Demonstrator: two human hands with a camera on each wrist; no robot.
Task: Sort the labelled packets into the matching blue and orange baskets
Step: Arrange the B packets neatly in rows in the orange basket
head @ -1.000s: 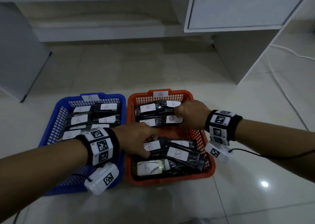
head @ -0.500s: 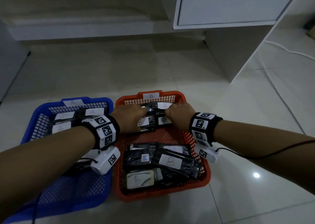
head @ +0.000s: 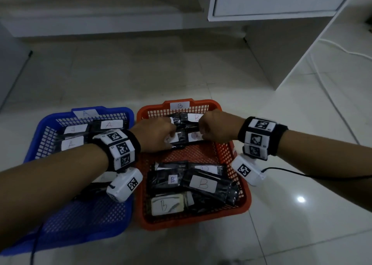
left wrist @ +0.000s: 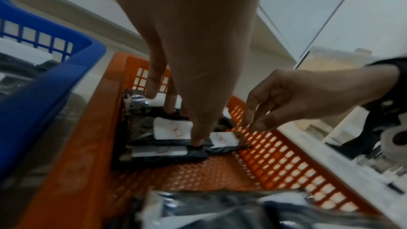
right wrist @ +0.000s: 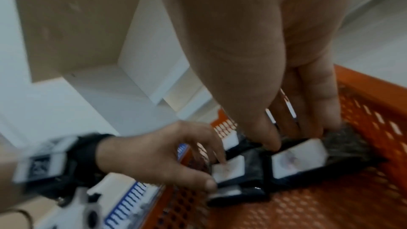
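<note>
An orange basket (head: 194,223) tagged B sits right of a blue basket (head: 32,144) tagged A on the floor. Black packets with white B labels (head: 186,123) are stacked at the orange basket's far end, and more B packets (head: 203,184) lie at its near end. A-labelled packets (head: 109,124) fill the far end of the blue basket. My left hand (head: 170,138) rests on the far B stack, fingers fairly straight, thumb (left wrist: 198,141) pressing the top packet's near edge. My right hand (head: 202,132) holds the stack's right packet (right wrist: 297,158), fingers curled over its far edge.
A white cabinet (head: 271,0) hangs over the floor behind the baskets, with a white side panel (head: 322,53) at the right. A white cable (head: 342,50) runs across the tiles there. A black wire (head: 302,173) trails from my right wrist.
My left hand has moved from the middle of the orange basket up to the far B stack, beside the right hand, which stayed there.
</note>
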